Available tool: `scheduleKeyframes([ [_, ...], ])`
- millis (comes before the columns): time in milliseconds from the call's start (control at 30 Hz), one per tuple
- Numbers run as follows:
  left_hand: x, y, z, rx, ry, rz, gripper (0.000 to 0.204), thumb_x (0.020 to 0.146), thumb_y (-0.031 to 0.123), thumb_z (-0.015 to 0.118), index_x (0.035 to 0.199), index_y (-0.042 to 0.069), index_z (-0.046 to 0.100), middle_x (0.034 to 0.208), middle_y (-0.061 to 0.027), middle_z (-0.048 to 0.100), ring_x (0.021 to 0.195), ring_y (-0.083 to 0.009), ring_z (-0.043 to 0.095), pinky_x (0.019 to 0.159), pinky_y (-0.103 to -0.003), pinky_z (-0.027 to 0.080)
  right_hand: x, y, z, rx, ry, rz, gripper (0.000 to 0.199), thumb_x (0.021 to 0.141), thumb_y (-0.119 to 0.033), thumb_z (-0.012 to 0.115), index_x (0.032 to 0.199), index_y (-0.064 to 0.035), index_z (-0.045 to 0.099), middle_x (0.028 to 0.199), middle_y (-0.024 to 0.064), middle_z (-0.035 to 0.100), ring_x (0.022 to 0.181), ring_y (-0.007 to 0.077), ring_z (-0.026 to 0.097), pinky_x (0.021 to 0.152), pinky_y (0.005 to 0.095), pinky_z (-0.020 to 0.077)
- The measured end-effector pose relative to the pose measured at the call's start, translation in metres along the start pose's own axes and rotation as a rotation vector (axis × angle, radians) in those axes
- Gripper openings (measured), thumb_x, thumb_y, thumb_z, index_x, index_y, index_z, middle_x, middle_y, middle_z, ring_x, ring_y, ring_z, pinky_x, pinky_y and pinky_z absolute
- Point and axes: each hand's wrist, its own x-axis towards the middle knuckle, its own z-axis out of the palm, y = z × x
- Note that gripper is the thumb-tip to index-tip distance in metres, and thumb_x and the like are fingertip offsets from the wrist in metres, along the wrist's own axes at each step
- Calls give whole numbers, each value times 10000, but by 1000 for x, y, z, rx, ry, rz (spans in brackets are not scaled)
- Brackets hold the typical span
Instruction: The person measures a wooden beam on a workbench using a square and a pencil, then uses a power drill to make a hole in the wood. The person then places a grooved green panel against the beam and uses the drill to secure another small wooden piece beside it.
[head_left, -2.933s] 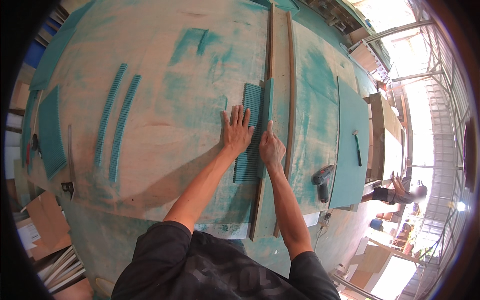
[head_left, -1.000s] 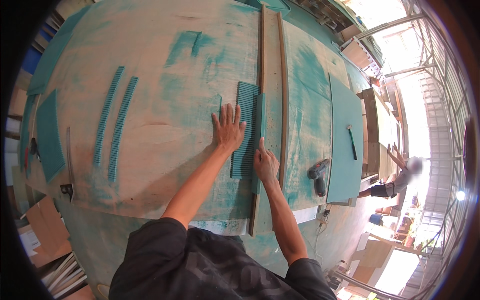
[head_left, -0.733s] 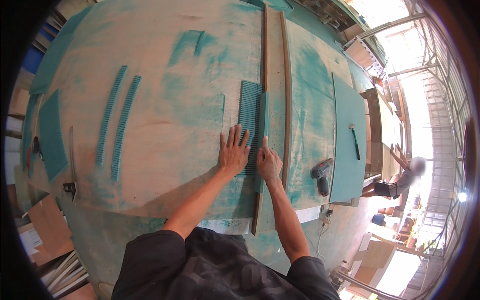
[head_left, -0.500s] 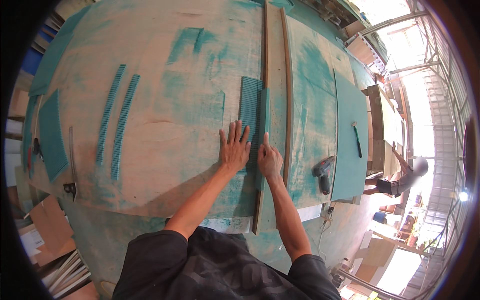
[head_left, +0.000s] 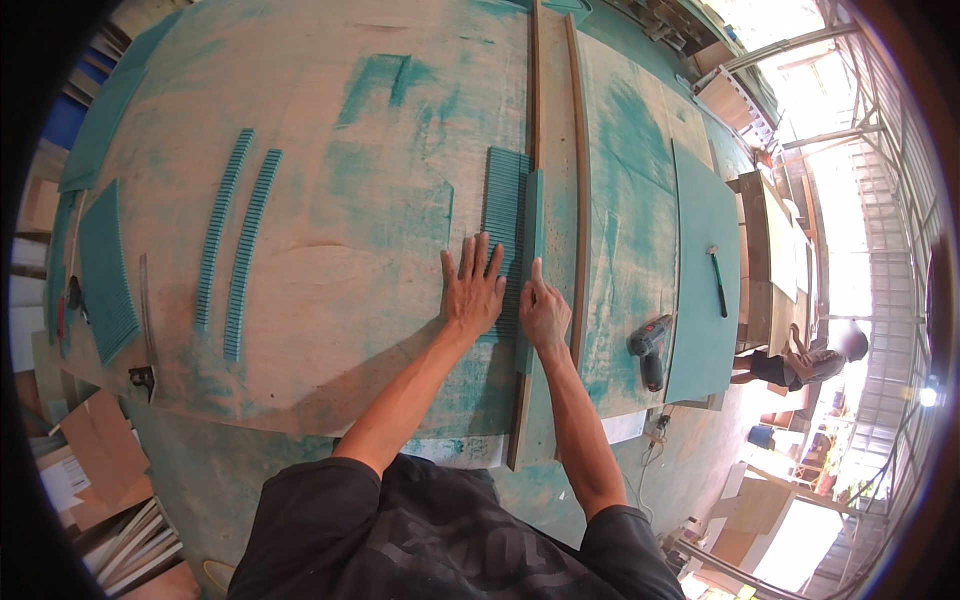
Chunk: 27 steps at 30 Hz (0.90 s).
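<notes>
My left hand [head_left: 472, 300] lies palm down with fingers spread, partly on a ribbed teal panel [head_left: 508, 190] and partly on the big paint-stained board. It hides the panel's middle left edge. Along the panel's right side runs a narrow flat teal strip [head_left: 536, 215], between the panel and a long wooden rail [head_left: 536, 100]. My right hand [head_left: 546, 315] is closed around this strip, its index finger stretched forward along it and the other fingers curled. Two slim ribbed teal strips [head_left: 224, 230] lie apart to the left.
A cordless drill [head_left: 650, 350] and a hammer [head_left: 717, 280] lie to the right, the hammer on a teal sheet [head_left: 695, 345]. A second rail [head_left: 579, 190] runs beside the first. Farther right stands another person [head_left: 815, 365]. At left lie a teal piece [head_left: 103, 275] and a square [head_left: 146, 330].
Both hands have shifted slightly forward, and the ribbed panel and flat strip have slid away from me with them. The person at right has drawn their arms in.
</notes>
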Motion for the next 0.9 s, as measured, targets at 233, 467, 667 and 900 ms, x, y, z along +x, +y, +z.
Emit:
scheduleKeyframes([
  [233, 7, -1, -1, 10, 21, 3, 634, 1099, 390, 362, 1666, 131, 241, 1746, -147, 101, 1604, -351, 111, 1229, -689, 70, 9, 0, 0, -13, -19, 12, 503, 1039, -202, 573, 1526, -94, 509, 805, 95, 705, 760, 273, 710, 638, 422, 548],
  [467, 15, -4, 4, 26, 54, -4, 644, 1088, 392, 397, 1659, 127, 259, 1743, -150, 109, 1604, -357, 106, 1243, -670, 79, 18, -3, 0, -17, -27, 17, 493, 1044, -204, 573, 1518, -79, 517, 810, 105, 712, 758, 280, 710, 650, 417, 548],
  [667, 22, -5, 6, 9, 51, 5, 636, 1094, 386, 376, 1661, 125, 252, 1745, -148, 98, 1607, -361, 84, 1251, -667, 53, 24, -1, 0, 7, 6, 4, 491, 1035, -192, 590, 1506, -68, 534, 803, 111, 710, 755, 280, 711, 654, 413, 549],
  [900, 29, -6, 7, 10, 62, 0, 634, 1092, 381, 384, 1660, 130, 258, 1744, -147, 107, 1607, -359, 88, 1251, -667, 49, 33, -1, 0, 6, -13, 14, 503, 1032, -190, 593, 1516, -71, 525, 819, 114, 717, 769, 276, 717, 666, 407, 554],
])
